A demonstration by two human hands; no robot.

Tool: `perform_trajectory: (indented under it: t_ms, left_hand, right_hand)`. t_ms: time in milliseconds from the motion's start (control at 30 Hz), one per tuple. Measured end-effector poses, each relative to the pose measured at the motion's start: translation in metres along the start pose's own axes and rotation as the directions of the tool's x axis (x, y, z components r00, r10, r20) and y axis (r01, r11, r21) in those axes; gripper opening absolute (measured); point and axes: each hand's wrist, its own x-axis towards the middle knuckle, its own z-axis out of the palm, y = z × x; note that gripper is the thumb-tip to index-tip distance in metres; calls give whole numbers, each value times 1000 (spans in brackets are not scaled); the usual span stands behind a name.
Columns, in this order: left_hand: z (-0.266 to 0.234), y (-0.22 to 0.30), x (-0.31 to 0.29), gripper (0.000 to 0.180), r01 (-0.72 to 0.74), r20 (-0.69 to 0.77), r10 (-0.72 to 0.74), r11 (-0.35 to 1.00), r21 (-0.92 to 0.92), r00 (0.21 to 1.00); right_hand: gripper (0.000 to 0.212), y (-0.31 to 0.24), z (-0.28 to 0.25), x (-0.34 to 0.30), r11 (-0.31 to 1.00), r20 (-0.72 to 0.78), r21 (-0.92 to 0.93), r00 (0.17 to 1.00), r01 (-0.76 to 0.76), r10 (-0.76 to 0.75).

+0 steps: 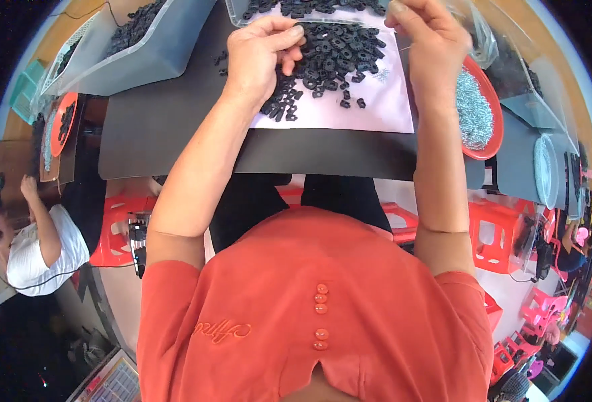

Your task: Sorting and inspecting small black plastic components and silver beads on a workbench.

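Note:
A heap of small black plastic parts (339,57) lies on a white sheet (356,117) on the dark table. At the heap's left side is my left hand (259,57), its thumb pressed against the bent index finger and the other fingers curled. Whatever that hand may hold is hidden. Over the sheet's right edge, my right hand (433,50) is raised with thumb and forefinger pinched together; anything between them is too small to make out. A red plate (497,127) beside my right forearm holds many tiny silvery metal pieces (473,114).
A large clear bin (142,63) of black parts stands at the left, and another clear tray (239,15) sits at the far edge. Red stools (493,231) stand beneath the table's right side. Another person in a white shirt (48,248) works at the left.

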Motion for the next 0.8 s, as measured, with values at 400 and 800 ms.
perform_trajectory:
  t_ms: [400, 800]
  left_hand:
    - [1, 6, -3, 14, 0, 13, 0, 999, 32, 1000]
    - [3, 6, -7, 12, -10, -34, 9, 999, -35, 999]
  right_hand:
    - [13, 17, -45, -33, 377, 532, -757, 838, 534, -118]
    - [12, 29, -32, -54, 416, 563, -698, 806, 583, -183]
